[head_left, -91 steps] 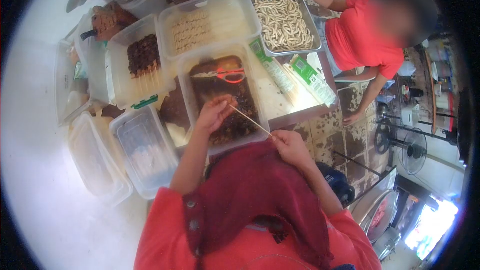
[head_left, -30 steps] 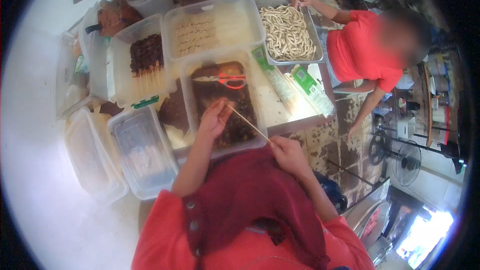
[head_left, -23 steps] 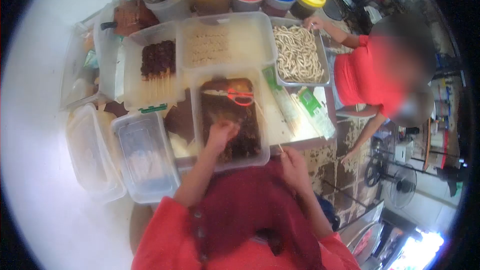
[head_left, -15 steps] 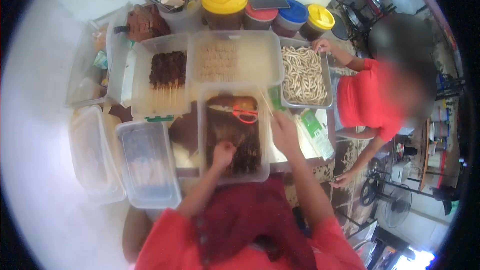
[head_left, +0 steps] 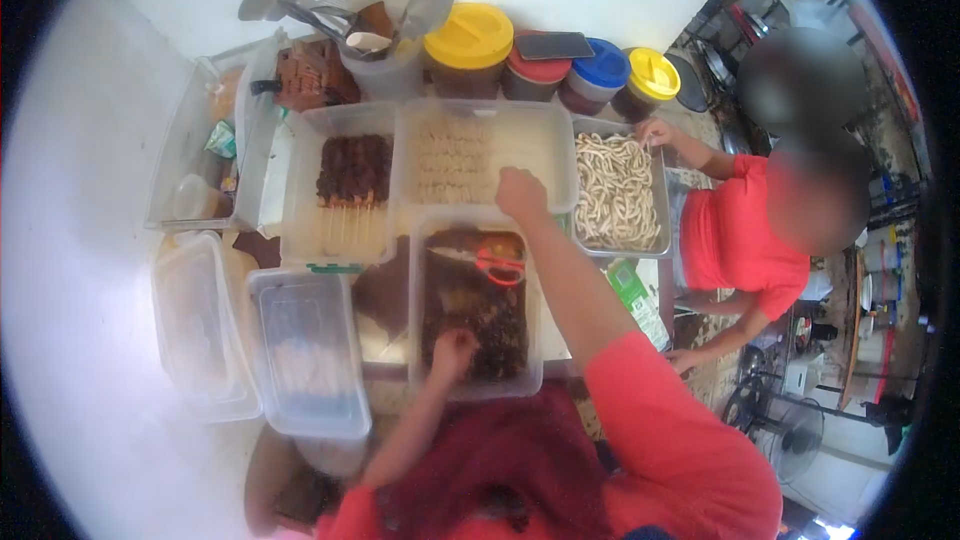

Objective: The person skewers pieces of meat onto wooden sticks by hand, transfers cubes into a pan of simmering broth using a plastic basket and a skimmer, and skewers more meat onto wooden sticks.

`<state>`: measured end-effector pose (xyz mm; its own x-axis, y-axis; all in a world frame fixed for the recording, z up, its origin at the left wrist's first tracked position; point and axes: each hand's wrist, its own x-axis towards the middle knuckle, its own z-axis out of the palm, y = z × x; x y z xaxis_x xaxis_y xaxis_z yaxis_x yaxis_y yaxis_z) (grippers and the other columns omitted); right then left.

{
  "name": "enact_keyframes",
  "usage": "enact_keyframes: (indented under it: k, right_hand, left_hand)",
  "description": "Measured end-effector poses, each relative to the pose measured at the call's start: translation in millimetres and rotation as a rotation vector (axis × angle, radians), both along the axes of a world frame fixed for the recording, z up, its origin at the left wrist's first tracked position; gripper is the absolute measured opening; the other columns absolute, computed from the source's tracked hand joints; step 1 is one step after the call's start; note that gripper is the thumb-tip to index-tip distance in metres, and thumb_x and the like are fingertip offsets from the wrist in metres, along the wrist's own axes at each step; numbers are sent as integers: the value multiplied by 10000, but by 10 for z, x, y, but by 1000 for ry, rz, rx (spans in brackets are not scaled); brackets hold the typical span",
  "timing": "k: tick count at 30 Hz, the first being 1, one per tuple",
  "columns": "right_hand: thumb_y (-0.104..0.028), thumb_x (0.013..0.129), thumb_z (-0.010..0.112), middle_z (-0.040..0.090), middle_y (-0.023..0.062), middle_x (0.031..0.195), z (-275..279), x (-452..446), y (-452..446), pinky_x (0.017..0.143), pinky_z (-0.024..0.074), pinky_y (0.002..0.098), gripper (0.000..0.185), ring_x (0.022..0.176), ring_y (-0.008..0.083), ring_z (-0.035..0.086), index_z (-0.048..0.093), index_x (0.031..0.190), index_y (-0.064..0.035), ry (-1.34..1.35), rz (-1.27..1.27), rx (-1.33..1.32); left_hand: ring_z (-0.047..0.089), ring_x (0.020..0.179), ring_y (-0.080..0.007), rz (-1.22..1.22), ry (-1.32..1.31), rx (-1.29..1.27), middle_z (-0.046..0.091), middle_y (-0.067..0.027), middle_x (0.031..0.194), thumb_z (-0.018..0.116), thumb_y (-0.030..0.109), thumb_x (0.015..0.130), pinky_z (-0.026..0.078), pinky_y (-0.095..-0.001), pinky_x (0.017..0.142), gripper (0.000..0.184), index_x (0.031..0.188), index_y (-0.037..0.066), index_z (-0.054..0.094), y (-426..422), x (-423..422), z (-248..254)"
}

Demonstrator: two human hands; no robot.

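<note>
My left hand (head_left: 455,350) is down in a clear plastic tub (head_left: 417,312) of dark, wet meat-like pieces (head_left: 490,325); its fingers are curled, and what they pinch is hidden. Orange-handled scissors (head_left: 499,265) lie at the far end of this tub. My right hand (head_left: 523,194) is closed over the near side of a wide clear container (head_left: 545,140). Whatever it holds cannot be made out. Rows of pale pieces (head_left: 448,155) show inside that container. To its left, a container (head_left: 300,220) holds dark meat skewers (head_left: 354,172) with their sticks toward me.
A metal tray (head_left: 622,248) of pale, ring-like strips stands at right, with a co-worker's hand (head_left: 655,132) at its rim. Lidded tubs (head_left: 468,35), a phone (head_left: 554,45) and a utensil holder (head_left: 385,75) line the back. Two clear lids or boxes (head_left: 310,350) lie at left.
My right hand, which held a thin stick beside the tub, has moved forward and left over the wide container. The left hand stays in the meat tub. The view has shifted slightly.
</note>
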<state>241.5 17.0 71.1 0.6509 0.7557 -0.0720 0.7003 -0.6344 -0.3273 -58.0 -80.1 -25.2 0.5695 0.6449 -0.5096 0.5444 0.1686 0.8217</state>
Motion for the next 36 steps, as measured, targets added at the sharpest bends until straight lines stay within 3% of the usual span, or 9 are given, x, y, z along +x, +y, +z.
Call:
enact_keyframes:
  k: [4,10,16,20,22,24,26,28,36]
  right_hand:
    - [-116,757,462,623,195,784,58,117,57,694,488,455,152,768,365,607,602,783,-64,-12,-54,140]
    - [-183,730,555,628,188,883,158,237,252,740,501,415,185,854,352,610,635,837,-56,99,-134,-26]
    - [-154,771,480,630,195,897,201,-356,307,721,495,439,231,840,368,604,609,935,-53,11,174,94]
    - [-181,757,535,632,186,934,375,-319,240,754,493,395,198,859,333,612,653,872,-71,195,-175,61]
    - [-189,770,534,630,199,899,243,-167,-31,737,489,403,195,839,337,612,649,863,-62,242,-294,196]
    - [-205,795,530,617,219,821,493,-313,-556,690,482,406,215,801,344,609,628,829,-17,255,-119,472]
    - [-207,823,534,569,185,653,787,-761,-1167,558,428,370,235,604,249,576,606,847,15,479,-148,379]
    - [-214,826,534,583,187,686,763,-1241,-1774,635,461,329,225,661,257,602,617,849,-5,522,-112,267]
    - [-170,835,526,584,202,698,823,-1960,-2713,593,470,371,179,649,359,596,616,908,-34,602,-258,362]
  left_hand:
    - [598,699,-151,8,-57,-98,625,-66,763,587,53,819,493,-271,612,84,880,-1,566,-3,-112,-50]
    - [622,757,-169,1,-91,-217,606,-84,815,617,43,810,522,-260,647,135,908,-16,545,134,14,-37]
    - [620,812,-200,151,-116,-386,597,-94,887,598,31,825,532,-284,696,133,930,-4,526,101,-22,256]
    - [612,847,-217,163,-249,-495,596,-105,922,568,46,848,534,-307,726,128,961,8,521,74,-22,317]
    - [605,867,-223,285,-379,-647,596,-110,942,556,71,861,532,-316,745,145,989,11,523,67,-44,366]
    - [596,893,-225,441,-516,-843,594,-113,973,547,102,874,527,-319,770,176,1024,14,526,164,61,419]
    - [587,913,-216,568,-742,-952,593,-113,1003,536,121,881,516,-311,812,221,1071,9,520,279,151,471]
    - [585,925,-207,571,-855,-1012,592,-107,1008,533,119,882,508,-294,839,220,1073,10,527,459,239,470]
    - [595,929,-229,493,-799,-1025,612,-122,953,526,108,879,510,-328,826,147,963,-6,568,609,565,453]
